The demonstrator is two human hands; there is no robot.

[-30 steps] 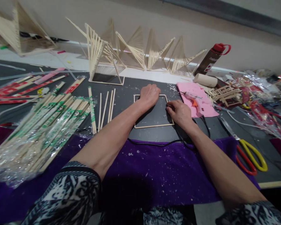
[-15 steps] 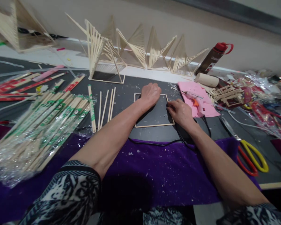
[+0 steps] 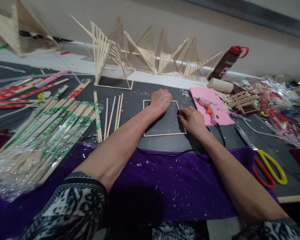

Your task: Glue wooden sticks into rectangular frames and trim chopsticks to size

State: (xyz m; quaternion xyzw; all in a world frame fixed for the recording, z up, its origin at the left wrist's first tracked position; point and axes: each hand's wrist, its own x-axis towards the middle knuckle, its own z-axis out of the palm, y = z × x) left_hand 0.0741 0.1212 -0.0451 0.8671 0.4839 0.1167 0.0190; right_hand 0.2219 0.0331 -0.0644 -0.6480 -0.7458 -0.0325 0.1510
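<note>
Workbench: Dark grey tabletop [image 3: 133,95], flecked with white bits, runs along a pale wall; purple cloth [image 3: 175,186] drapes the near edge.
Stick frame: Four-sided and lying flat on the bench, the frame [image 3: 165,134] sits between both hands, its far side partly hidden.
Left hand: Curled over the frame's far side, the hand [image 3: 160,101] has its fingertips out of sight; whether it pinches the wood cannot be told.
Right hand: Thumb and fingers narrowly bunched at the right-hand stick, the hand [image 3: 192,118] may be gripping or merely steadying.
Loose sticks: Several bare sticks [image 3: 111,116] lie apart to the left, near bagged chopsticks [image 3: 60,123].
Glue gun: Resting on a pink pad [image 3: 222,115], the gun [image 3: 208,108] is untouched.
Progress: Outline apparently complete, nothing upright on it; beside the fanned stick models [image 3: 100,55] behind, it looks an early stage, most sticks presumably unplaced.
</note>
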